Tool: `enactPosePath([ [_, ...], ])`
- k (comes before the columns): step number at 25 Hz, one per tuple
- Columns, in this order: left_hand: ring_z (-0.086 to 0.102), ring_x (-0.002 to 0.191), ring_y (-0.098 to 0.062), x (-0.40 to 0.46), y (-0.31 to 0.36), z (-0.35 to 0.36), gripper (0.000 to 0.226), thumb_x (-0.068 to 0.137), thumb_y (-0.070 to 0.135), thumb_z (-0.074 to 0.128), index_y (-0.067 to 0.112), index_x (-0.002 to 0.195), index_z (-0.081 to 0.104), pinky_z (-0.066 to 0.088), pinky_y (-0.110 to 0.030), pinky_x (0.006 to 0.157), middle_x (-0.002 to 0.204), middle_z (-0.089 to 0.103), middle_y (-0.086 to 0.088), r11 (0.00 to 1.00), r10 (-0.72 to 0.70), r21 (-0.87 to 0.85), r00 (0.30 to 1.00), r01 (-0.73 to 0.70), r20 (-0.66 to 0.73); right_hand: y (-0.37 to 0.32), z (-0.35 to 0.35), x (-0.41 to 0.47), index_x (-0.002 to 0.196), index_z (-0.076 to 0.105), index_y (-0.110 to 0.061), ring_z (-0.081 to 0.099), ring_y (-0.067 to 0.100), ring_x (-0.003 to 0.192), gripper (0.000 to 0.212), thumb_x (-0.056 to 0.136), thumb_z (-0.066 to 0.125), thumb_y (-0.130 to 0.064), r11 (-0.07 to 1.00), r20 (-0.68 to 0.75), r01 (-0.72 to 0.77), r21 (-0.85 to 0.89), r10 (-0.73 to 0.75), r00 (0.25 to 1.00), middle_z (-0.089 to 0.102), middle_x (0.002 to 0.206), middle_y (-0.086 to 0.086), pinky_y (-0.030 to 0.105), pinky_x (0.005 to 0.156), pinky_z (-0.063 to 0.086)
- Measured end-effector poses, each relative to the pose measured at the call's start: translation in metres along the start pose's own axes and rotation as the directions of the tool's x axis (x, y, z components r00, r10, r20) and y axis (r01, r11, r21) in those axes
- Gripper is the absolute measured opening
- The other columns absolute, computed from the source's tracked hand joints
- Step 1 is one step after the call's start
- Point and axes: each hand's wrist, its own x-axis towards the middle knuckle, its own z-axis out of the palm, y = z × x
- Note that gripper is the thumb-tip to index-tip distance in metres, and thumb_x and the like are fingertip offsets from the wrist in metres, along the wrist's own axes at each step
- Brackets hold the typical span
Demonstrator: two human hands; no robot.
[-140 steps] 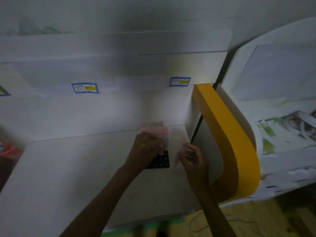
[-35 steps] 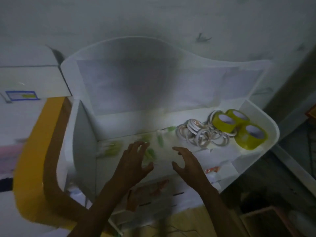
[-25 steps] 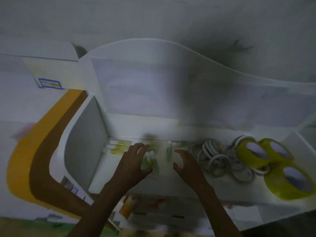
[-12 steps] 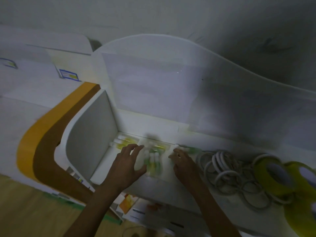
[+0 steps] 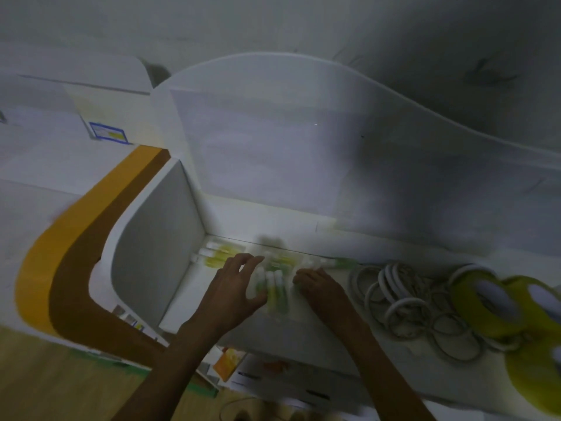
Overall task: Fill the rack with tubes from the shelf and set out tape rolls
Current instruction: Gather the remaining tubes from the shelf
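left hand (image 5: 235, 291) spread, tubes (image 5: 274, 288) — shelf (image 5: 321, 247)

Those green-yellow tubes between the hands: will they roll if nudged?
Probably. The tubes look round and lie flat on the smooth shelf, so a nudge may roll them sideways. They look small and likely light, easily scattered by the left hand.

Tubes and tape rolls on a shelf (image 5: 303, 232)
Tubes (image 5: 274, 287) lie between both hands; tape rolls (image 5: 482, 302) sit at right.
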Motion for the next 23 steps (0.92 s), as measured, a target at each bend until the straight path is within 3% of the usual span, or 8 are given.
enactPosePath([
  [2, 0.051, 0.112, -0.021, 0.000, -0.001, 0.002, 0.067, 0.077, 0.057, 0.059, 0.022, 0.133, 0.051, 0.047, -0.031, 0.080, 0.127, 0.053, -0.003, 1.000, 0.006, -0.013, 1.000, -0.006, 0.010, -0.002, 0.000, 0.000, 0.097, 0.063, -0.021, 0.058, 0.023, 0.086, 0.031, 0.073, 0.071, -0.003, 1.000, -0.002, 0.029, 0.006, -0.028, 1.000, 0.063, 0.104, 0.001, 0.025, 0.059, 0.048],
  [7, 0.048, 0.113, -0.017, 0.001, -0.002, 0.007, 0.071, 0.075, 0.063, 0.046, 0.024, 0.135, 0.049, 0.046, -0.029, 0.081, 0.128, 0.050, 0.001, 0.999, -0.012, -0.036, 1.000, 0.013, 0.021, 0.002, 0.001, -0.004, 0.099, 0.064, -0.018, 0.055, 0.023, 0.088, 0.029, 0.075, 0.070, -0.003, 0.999, -0.097, 0.015, 0.051, -0.010, 0.995, 0.061, 0.103, 0.004, 0.027, 0.057, 0.048],
  [10, 0.048, 0.112, -0.018, 0.003, 0.000, 0.010, 0.070, 0.075, 0.061, 0.048, 0.023, 0.134, 0.050, 0.047, -0.030, 0.080, 0.127, 0.051, 0.000, 0.999, 0.001, -0.043, 1.000, 0.000, 0.021, 0.005, -0.009, -0.006, 0.103, 0.064, -0.016, 0.050, 0.017, 0.097, 0.021, 0.083, 0.061, -0.013, 0.984, -0.203, -0.009, 0.177, 0.045, 0.978, 0.063, 0.105, 0.002, 0.028, 0.078, 0.045],
  [13, 0.051, 0.109, -0.020, 0.003, 0.007, 0.018, 0.063, 0.075, 0.049, 0.065, 0.022, 0.131, 0.052, 0.046, -0.029, 0.078, 0.124, 0.053, -0.001, 0.999, 0.024, -0.046, 1.000, -0.023, 0.019, 0.005, -0.020, -0.010, 0.107, 0.065, -0.018, 0.050, 0.011, 0.105, 0.024, 0.089, 0.053, -0.027, 0.948, -0.227, -0.040, 0.314, 0.116, 0.967, 0.063, 0.109, -0.003, 0.020, 0.094, 0.035],
  [15, 0.051, 0.108, -0.021, 0.003, 0.012, 0.025, 0.062, 0.073, 0.041, 0.073, 0.022, 0.129, 0.053, 0.045, -0.029, 0.078, 0.124, 0.054, -0.001, 0.999, 0.020, -0.041, 0.999, -0.019, 0.029, 0.005, -0.027, -0.014, 0.110, 0.064, -0.021, 0.052, 0.005, 0.103, 0.026, 0.090, 0.053, -0.033, 0.900, -0.201, -0.105, 0.424, 0.207, 0.958, 0.060, 0.110, -0.010, 0.016, 0.093, 0.037],
  [17, 0.051, 0.109, -0.020, 0.002, 0.016, 0.032, 0.064, 0.072, 0.044, 0.075, 0.022, 0.128, 0.054, 0.046, -0.030, 0.081, 0.124, 0.054, 0.000, 0.999, 0.017, -0.041, 0.999, -0.016, 0.027, 0.006, -0.031, -0.018, 0.110, 0.062, -0.024, 0.055, 0.001, 0.097, 0.023, 0.091, 0.056, -0.036, 0.854, -0.176, -0.139, 0.501, 0.257, 0.950, 0.060, 0.109, -0.013, 0.020, 0.087, 0.043],
  [23, 0.046, 0.123, -0.023, 0.001, 0.026, 0.057, 0.080, 0.068, 0.057, 0.076, 0.016, 0.132, 0.053, 0.038, -0.038, 0.100, 0.133, 0.053, -0.003, 0.997, -0.042, 0.063, 0.998, 0.039, 0.054, 0.005, -0.036, -0.030, 0.105, 0.065, -0.024, 0.061, 0.008, 0.093, 0.014, 0.092, 0.064, -0.027, 0.759, -0.208, -0.135, 0.637, 0.338, 0.918, 0.064, 0.104, -0.014, 0.032, 0.078, 0.053],
])
